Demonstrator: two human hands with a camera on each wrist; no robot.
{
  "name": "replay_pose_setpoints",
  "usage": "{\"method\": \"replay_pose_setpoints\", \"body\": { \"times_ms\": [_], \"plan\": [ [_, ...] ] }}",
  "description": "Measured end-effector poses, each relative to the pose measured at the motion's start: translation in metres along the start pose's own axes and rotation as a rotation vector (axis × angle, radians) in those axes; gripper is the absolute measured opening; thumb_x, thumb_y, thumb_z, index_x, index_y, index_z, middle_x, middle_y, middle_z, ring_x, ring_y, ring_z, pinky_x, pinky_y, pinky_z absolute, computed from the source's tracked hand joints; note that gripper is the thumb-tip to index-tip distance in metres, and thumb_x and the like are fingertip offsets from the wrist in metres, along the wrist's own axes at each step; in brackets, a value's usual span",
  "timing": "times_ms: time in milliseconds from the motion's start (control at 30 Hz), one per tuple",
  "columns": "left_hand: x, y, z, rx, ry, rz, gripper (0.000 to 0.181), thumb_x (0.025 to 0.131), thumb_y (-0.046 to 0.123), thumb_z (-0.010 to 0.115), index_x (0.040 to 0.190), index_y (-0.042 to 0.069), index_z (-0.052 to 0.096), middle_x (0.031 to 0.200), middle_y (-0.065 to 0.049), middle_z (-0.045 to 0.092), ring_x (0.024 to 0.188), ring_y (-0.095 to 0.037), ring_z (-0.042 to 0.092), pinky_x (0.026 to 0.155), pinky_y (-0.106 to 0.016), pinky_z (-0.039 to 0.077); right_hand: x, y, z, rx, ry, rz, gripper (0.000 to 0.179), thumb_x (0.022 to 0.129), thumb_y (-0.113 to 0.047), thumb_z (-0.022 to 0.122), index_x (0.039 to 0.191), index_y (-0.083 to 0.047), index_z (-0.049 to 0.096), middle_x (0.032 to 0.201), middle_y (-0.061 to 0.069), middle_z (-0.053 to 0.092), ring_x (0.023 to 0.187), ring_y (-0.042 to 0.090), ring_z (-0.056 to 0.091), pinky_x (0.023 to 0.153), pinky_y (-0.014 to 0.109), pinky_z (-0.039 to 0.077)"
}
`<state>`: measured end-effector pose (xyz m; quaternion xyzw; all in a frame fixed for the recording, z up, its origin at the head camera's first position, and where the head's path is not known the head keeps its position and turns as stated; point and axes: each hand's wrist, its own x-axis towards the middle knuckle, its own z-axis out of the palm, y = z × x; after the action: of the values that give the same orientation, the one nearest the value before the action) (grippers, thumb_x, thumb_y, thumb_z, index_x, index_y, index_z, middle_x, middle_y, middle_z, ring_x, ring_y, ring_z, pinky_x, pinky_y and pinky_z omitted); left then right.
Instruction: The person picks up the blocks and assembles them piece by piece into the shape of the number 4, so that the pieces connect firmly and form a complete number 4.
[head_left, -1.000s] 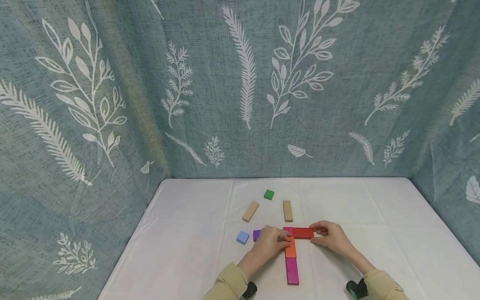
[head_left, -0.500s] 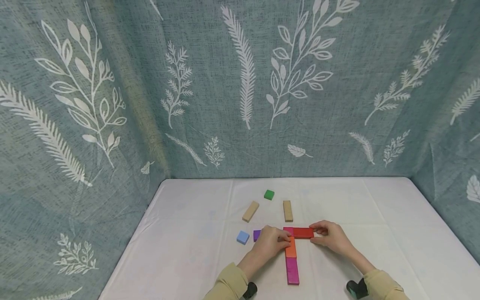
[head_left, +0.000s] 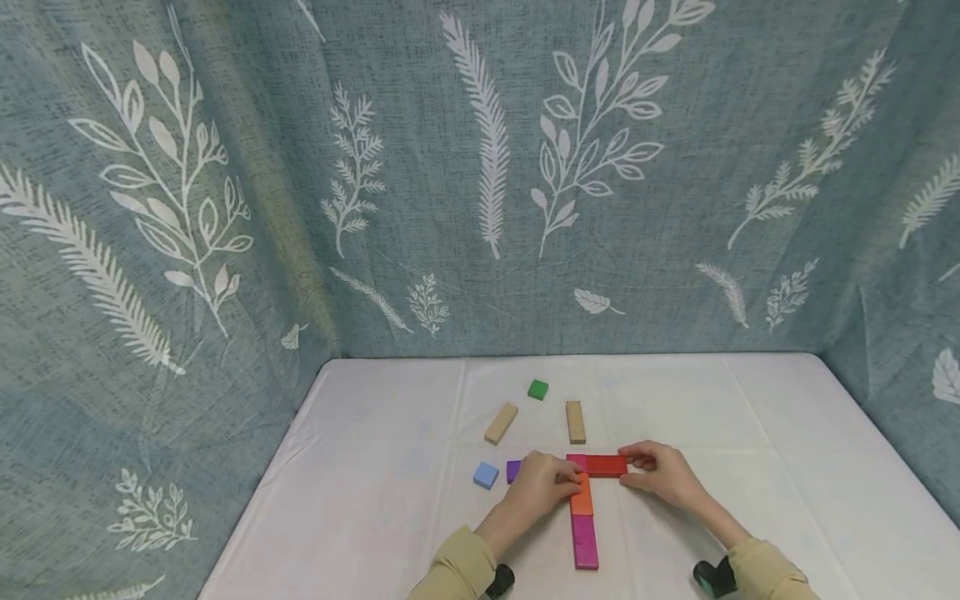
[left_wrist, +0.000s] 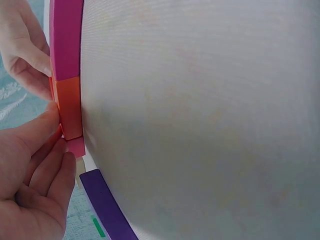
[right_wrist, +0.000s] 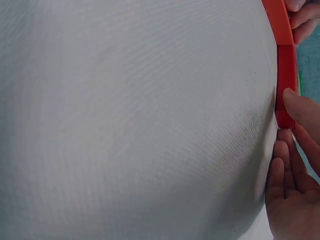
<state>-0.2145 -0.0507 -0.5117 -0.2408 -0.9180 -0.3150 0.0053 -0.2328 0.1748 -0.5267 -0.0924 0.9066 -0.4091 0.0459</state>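
On the white table, a magenta block (head_left: 585, 542), an orange block (head_left: 581, 500) and a small pink block (head_left: 576, 459) lie end to end in a column. A red block (head_left: 606, 467) extends right from the pink one. My left hand (head_left: 542, 483) has its thumb on the orange block (left_wrist: 70, 107) and its curled fingers at the pink block (left_wrist: 76, 146), where the two meet. At the red block's far end, my right hand (head_left: 666, 477) pinches it, thumb on the side and fingertips at the end (right_wrist: 286, 122). A purple block (head_left: 513, 472) is partly hidden behind the left hand.
A light blue block (head_left: 485, 475) lies left of the purple one. Farther back are two plain wooden blocks, one slanted (head_left: 501, 423) and one straight (head_left: 575, 422), with a green block (head_left: 537, 390) beyond. A patterned teal curtain (head_left: 525, 208) closes off the rear.
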Motion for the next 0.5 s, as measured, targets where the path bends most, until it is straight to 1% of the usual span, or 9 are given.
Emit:
{"method": "replay_pose_setpoints", "body": {
  "times_ms": [267,500],
  "plan": [
    [-0.0004,0.0002,-0.0004,0.011,-0.001,0.005,0.007,0.078,0.014,0.076,0.085,0.012,0.078,0.094,0.002,0.075,0.090,-0.008,0.070,0.083,-0.020,0.054,0.0003,0.0007,0.0004,0.002,0.009,0.004,0.039,0.075,-0.015,0.079,0.111,-0.004,0.067,0.102,0.007,0.069,0.087,0.015,0.059,0.071,0.017,0.051],
    [0.0004,0.0014,-0.0016,-0.002,-0.014,-0.018,0.008,0.078,0.013,0.077,0.085,0.011,0.078,0.094,0.003,0.075,0.091,-0.008,0.070,0.084,-0.019,0.053,-0.0003,0.0001,0.0001,0.017,0.009,0.009,0.040,0.075,-0.016,0.079,0.112,-0.003,0.067,0.101,0.007,0.069,0.086,0.014,0.059,0.070,0.016,0.051]
  ]
}}
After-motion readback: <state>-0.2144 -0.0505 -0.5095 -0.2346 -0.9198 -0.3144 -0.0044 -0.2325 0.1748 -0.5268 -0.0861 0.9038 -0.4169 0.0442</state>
